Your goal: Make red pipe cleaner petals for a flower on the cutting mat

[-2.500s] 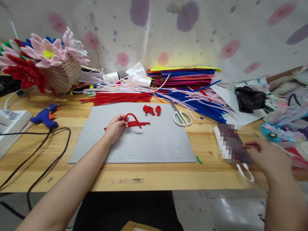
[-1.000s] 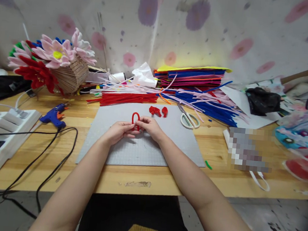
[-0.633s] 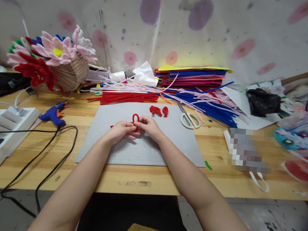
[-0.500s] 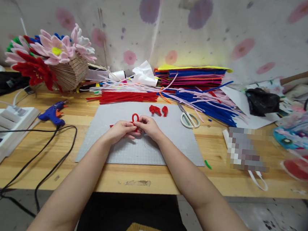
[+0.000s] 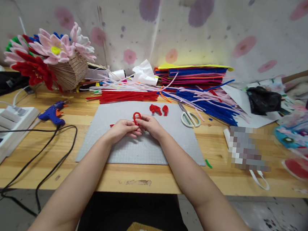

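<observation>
A red pipe cleaner (image 5: 137, 114) is bent into a loop that stands up between my hands, over the grey cutting mat (image 5: 150, 155). My left hand (image 5: 122, 130) pinches it from the left, and a straight red end pokes out beyond that hand. From the right, my right hand (image 5: 150, 126) holds the side of the loop. The fingertips of both hands nearly meet and hide the lower part. Small curled red pieces (image 5: 155, 109) lie on the mat behind my hands, with white-handled scissors (image 5: 190, 119) to their right.
Red pipe cleaners (image 5: 128, 97) and blue ones (image 5: 214, 109) lie along the back. On the left are a blue glue gun (image 5: 53, 113), a power strip (image 5: 19, 128), black cables and a flower basket (image 5: 71, 73). A black plastic bag (image 5: 263, 100) sits back right.
The red loop has tilted and opened slightly wider. My right hand's fingers have shifted along it, while my left hand has barely moved.
</observation>
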The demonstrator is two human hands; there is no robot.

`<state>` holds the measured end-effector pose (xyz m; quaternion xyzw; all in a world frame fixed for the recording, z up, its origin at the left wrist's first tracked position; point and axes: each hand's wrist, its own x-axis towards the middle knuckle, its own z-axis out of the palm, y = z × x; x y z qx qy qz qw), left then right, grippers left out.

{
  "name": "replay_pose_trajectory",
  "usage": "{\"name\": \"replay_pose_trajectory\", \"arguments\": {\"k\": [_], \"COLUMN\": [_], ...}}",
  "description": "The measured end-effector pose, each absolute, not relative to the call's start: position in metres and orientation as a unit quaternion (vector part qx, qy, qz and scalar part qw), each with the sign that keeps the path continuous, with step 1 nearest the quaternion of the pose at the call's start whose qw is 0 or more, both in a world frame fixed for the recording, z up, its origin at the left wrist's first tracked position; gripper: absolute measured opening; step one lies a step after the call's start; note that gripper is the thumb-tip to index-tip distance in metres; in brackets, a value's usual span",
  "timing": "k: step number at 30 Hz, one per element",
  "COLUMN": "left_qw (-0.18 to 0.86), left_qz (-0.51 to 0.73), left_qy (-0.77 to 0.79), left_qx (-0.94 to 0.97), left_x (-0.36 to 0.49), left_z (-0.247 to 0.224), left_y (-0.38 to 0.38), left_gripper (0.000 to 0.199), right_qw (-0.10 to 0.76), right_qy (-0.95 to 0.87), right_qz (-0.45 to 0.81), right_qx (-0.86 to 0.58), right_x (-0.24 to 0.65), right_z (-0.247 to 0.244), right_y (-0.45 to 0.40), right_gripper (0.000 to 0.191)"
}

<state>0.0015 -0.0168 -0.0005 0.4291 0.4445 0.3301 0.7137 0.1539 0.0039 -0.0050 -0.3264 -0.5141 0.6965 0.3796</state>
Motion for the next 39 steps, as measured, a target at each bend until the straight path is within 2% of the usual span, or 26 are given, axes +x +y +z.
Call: {"name": "replay_pose_trajectory", "arguments": {"k": [4, 10, 23, 29, 35, 39], "left_qw": [0.765, 0.790, 0.774, 0.777, 0.791, 0.797], "left_qz": [0.313, 0.325, 0.295, 0.323, 0.338, 0.307], "left_qy": [0.397, 0.370, 0.390, 0.378, 0.362, 0.368], "left_qx": [0.399, 0.365, 0.402, 0.387, 0.359, 0.366], "left_x": [0.004, 0.007, 0.018, 0.018, 0.015, 0.015], "left_z": [0.002, 0.003, 0.004, 0.004, 0.005, 0.006], "left_y": [-0.016, -0.017, -0.022, -0.023, -0.023, -0.024], "left_gripper": [0.005, 0.004, 0.003, 0.004, 0.005, 0.005], "right_qw": [0.352, 0.412, 0.451, 0.410, 0.430, 0.439], "right_qy": [-0.441, -0.371, -0.297, -0.302, -0.286, -0.298], "right_qz": [0.791, 0.797, 0.798, 0.834, 0.827, 0.812], "right_qx": [-0.236, -0.239, -0.267, -0.211, -0.222, -0.241], "right_x": [0.161, 0.159, 0.159, 0.166, 0.171, 0.168], "right_z": [-0.001, 0.000, -0.003, -0.004, -0.004, -0.007], "right_y": [0.008, 0.010, 0.019, 0.018, 0.014, 0.015], "right_gripper": [0.043, 0.038, 0.032, 0.040, 0.015, 0.010]}}
